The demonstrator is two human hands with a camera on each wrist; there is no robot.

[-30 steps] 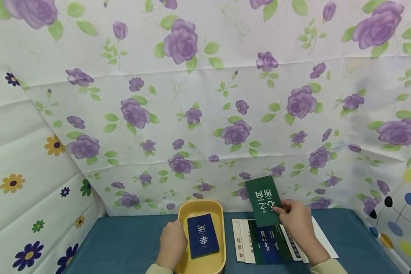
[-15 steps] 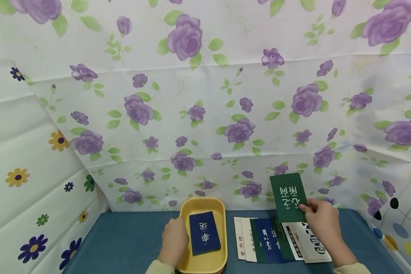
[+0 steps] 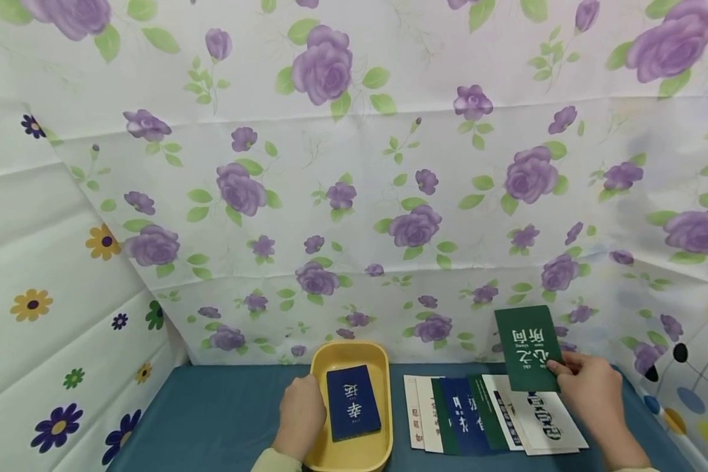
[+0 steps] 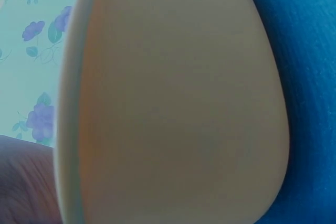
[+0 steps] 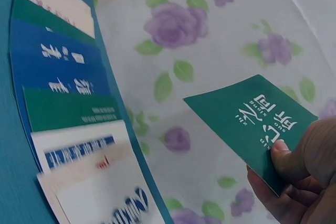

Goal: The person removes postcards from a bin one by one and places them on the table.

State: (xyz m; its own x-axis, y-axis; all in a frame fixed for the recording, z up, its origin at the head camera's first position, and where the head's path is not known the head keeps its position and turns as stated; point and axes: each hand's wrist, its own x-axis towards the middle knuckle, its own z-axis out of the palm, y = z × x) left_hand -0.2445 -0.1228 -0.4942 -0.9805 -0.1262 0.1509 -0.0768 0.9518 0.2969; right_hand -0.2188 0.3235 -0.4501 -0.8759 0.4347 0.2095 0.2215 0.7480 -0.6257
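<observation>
My right hand (image 3: 592, 391) pinches a green card (image 3: 528, 347) with white Chinese lettering by its lower right corner. In the right wrist view the thumb lies on the card's (image 5: 247, 124) printed face, fingers behind it. The card is raised above the right end of an overlapping row of cards (image 3: 463, 419). My left hand (image 3: 303, 413) grips the left rim of a yellow plastic tray (image 3: 387, 419). Inside the tray lies a dark blue card (image 3: 353, 401) with white characters, a green edge showing beneath it. The left wrist view is filled by the tray's wall (image 4: 178, 93); the left fingertips are hidden.
The row holds white, green and blue cards, ending in a white card with bold dark print (image 3: 545, 423). A dark teal cloth (image 3: 224, 413) covers the table. Behind it hangs a white sheet with purple flowers (image 3: 330, 196); patterned sheets also stand at both sides.
My right hand has carried the green card rightward from over the middle of the row to its right end, uncovering the cards below. My left hand stays at the tray.
</observation>
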